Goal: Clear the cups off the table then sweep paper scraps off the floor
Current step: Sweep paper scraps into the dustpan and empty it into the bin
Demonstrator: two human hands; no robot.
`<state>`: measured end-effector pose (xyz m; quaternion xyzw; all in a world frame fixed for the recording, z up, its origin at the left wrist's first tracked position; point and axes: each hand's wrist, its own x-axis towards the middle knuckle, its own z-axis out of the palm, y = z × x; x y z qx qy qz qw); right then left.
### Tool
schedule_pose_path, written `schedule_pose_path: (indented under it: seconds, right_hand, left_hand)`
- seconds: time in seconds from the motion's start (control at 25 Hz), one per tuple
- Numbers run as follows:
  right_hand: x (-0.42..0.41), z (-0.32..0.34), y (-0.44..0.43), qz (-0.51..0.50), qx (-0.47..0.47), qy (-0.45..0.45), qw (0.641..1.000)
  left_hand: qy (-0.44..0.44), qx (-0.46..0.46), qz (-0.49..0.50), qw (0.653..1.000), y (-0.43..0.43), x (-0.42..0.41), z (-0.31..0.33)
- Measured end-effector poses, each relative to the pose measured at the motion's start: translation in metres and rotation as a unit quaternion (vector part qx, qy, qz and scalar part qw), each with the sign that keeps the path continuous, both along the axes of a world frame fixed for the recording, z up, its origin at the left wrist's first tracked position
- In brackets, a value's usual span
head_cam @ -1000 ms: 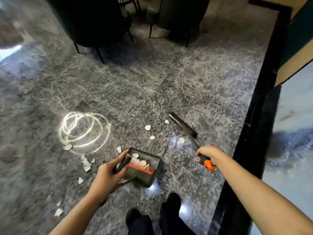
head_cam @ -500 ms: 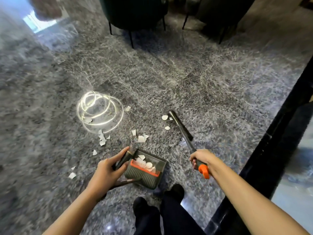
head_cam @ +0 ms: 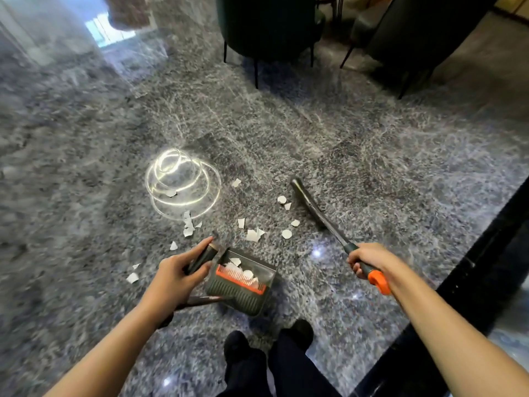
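Observation:
My left hand point(head_cam: 174, 277) grips the dark handle of a dark green dustpan point(head_cam: 243, 293), which has an orange comb edge and holds a few white paper scraps. My right hand point(head_cam: 369, 260) grips the dark, orange-tipped handle of a broom point(head_cam: 317, 212), whose dark head points away over the grey marble floor. Several white paper scraps point(head_cam: 253, 234) lie on the floor beyond the pan, between the pan and the broom head, with more to the left point(head_cam: 187, 227). No cups are in view.
A bright ring-shaped light reflection point(head_cam: 183, 181) shines on the floor at centre left. Dark chairs point(head_cam: 266, 27) on thin legs stand at the top. A black border strip point(head_cam: 469, 285) runs along the right. My dark shoes point(head_cam: 269, 345) stand below the dustpan.
The view has swung left and up, so the chairs show more. The dustpan and broom keep nearly the same place relative to my feet. Both hands keep their grips.

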<state>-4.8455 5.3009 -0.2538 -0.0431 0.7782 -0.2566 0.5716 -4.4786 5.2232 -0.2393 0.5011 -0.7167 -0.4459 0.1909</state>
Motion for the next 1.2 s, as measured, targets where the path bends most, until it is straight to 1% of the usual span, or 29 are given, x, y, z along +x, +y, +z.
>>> schedule_pose_path:
  seconds: [0.04, 0.12, 0.2, 0.24, 0.4, 0.52, 0.6, 0.68, 0.8, 0.88, 0.96, 1.04, 1.2]
  right_hand:
    - [0.009, -0.004, -0.004, 0.034, 0.002, 0.04, 0.999]
    - [0.028, -0.014, -0.008, 0.094, 0.016, 0.089, 0.991]
    - [0.049, -0.023, -0.004, 0.137, 0.034, 0.094, 0.985]
    - [0.06, -0.026, 0.0, 0.141, 0.038, 0.079, 0.986]
    - [0.072, -0.019, 0.018, 0.089, 0.016, -0.015, 0.996]
    - [0.047, -0.003, 0.021, 0.019, -0.008, -0.062, 0.998]
    - [0.034, 0.005, 0.02, -0.008, -0.011, -0.08, 0.997]
    - [0.029, 0.008, 0.017, 0.003, -0.009, -0.058, 0.998]
    - [0.036, -0.001, 0.006, 0.076, -0.005, 0.03, 0.997]
    - [0.045, -0.016, -0.001, 0.124, 0.009, 0.073, 0.99]
    - [0.058, -0.032, -0.007, 0.153, 0.027, 0.086, 0.984]
    - [0.073, -0.043, -0.009, 0.174, 0.041, 0.088, 0.98]
    - [0.089, -0.049, -0.004, 0.219, 0.049, 0.079, 0.971]
  left_hand:
    - [-0.007, -0.001, 0.002, 1.0, 0.001, 0.005, 0.0]
    - [-0.024, -0.006, 0.004, 1.0, 0.002, 0.012, -0.001]
    - [-0.031, -0.012, 0.004, 0.999, 0.003, 0.017, 0.0]
    - [-0.03, -0.014, 0.008, 0.999, 0.003, 0.019, 0.0]
    - [-0.039, -0.016, 0.025, 0.999, -0.005, 0.029, -0.002]
    - [-0.047, -0.004, -0.004, 0.999, -0.011, 0.029, -0.004]
    - [-0.046, 0.002, -0.029, 0.999, -0.017, 0.024, -0.007]
    - [-0.049, -0.009, -0.042, 0.998, -0.024, 0.017, -0.011]
    - [-0.04, -0.017, -0.047, 0.998, -0.036, 0.006, -0.016]
    - [-0.056, -0.025, -0.072, 0.996, -0.046, -0.002, -0.017]
    - [-0.063, -0.044, -0.088, 0.993, -0.057, -0.011, -0.018]
    - [-0.053, -0.054, -0.074, 0.994, -0.067, -0.019, -0.02]
    - [-0.083, -0.02, -0.04, 0.996, -0.07, -0.026, -0.023]
